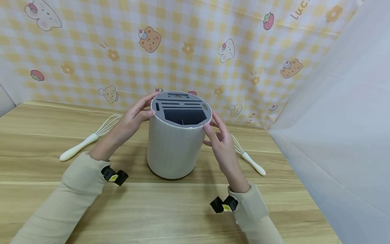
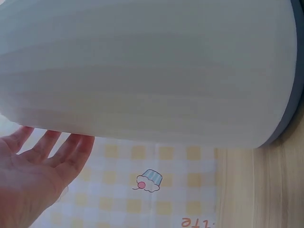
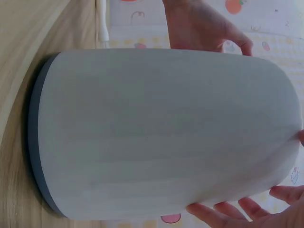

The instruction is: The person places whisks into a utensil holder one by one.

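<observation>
A tall off-white knife block (image 1: 175, 145) stands upright on the wooden table, with a grey slotted top (image 1: 179, 108) and a dark base ring (image 2: 297, 80). My left hand (image 1: 131, 120) grips its upper left side, thumb on the front near the rim, fingers reaching round behind. From the right, my right hand (image 1: 221, 144) holds the upper side, thumb just below the rim. In the right wrist view, fingertips (image 3: 204, 211) touch the wall while the left hand (image 3: 204, 28) shows beyond. The left wrist view catches the left hand's fingers (image 2: 71, 152) against the wall.
A whisk with a white handle (image 1: 79, 147) lies left of the block, partly behind the left arm. Another whisk (image 1: 253, 163) lies to the right. Behind hangs a yellow checked cloth (image 1: 189, 51); a pale wall (image 1: 341, 118) bounds the right side.
</observation>
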Motion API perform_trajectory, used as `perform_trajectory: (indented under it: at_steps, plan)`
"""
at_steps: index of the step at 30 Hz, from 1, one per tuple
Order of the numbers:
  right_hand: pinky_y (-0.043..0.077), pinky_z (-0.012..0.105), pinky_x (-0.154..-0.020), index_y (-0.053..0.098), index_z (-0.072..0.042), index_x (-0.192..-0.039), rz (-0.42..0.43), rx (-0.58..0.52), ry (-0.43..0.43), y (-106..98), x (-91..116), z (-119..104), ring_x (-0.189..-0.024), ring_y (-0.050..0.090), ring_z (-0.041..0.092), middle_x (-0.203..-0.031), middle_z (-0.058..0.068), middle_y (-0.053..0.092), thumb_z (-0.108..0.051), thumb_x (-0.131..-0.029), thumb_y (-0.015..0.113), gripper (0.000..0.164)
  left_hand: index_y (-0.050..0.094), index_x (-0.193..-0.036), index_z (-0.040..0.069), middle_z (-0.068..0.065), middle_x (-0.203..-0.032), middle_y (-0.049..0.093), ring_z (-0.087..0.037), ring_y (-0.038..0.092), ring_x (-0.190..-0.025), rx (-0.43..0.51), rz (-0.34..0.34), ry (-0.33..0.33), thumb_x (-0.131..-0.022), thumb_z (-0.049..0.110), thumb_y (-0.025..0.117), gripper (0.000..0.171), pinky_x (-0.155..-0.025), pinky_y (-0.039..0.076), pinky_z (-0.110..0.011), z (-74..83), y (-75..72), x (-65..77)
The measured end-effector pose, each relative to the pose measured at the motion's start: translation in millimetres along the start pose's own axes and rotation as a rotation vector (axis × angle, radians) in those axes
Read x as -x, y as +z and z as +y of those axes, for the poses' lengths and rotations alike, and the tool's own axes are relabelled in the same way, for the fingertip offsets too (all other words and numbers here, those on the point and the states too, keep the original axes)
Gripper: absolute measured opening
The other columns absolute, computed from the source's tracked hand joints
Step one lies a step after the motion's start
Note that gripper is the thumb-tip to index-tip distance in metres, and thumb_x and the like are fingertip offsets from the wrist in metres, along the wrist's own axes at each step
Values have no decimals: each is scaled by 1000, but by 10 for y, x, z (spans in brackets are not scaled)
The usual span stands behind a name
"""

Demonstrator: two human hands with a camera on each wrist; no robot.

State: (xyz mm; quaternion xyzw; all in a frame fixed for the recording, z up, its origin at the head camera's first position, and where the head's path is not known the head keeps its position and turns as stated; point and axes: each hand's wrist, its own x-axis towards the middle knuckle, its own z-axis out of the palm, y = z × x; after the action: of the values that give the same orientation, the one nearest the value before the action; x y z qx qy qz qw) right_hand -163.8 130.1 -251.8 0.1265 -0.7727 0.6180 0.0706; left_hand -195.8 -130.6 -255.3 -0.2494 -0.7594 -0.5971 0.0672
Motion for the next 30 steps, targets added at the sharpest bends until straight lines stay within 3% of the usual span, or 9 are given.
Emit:
perform_trajectory:
  at_steps: [7, 14, 22, 30]
  plan:
    - [54, 40, -84, 38, -31, -140, 1, 0, 14, 28, 109, -97, -99, 56, 24, -125, 5, 45, -30, -94, 54, 49, 26, -148, 22, -4, -153, 26, -25, 34, -133, 51, -38, -21, -94, 20, 36, 54, -103, 34, -45, 33, -22, 8]
    - [53, 42, -87, 33, -26, -141, -17, 82, 74, 24, 176, -193, -105, 54, 26, -127, 8, 44, -30, -93, 55, 53, 26, -148, 19, -2, -156, 17, -25, 24, -139, 115, -77, -18, -92, 18, 35, 56, -109, 22, -55, 56, -37, 13]
    - [45, 45, -93, 32, -21, -140, -66, 195, 75, -84, 133, -234, -118, 50, 26, -136, 6, 40, -33, -93, 55, 54, 27, -147, 18, -2, -155, 20, -26, 24, -139, 110, -83, -22, -91, 19, 36, 57, -109, 22, -57, 55, -39, 11]
    - [36, 42, -108, 30, -22, -145, -173, -53, -36, -183, -51, -72, -131, 38, 16, -147, -1, 32, -25, -97, 48, 51, 24, -148, 19, 0, -156, 17, -21, 16, -142, 144, -100, -18, -92, 23, 34, 58, -111, 17, -57, 24, -12, 8]
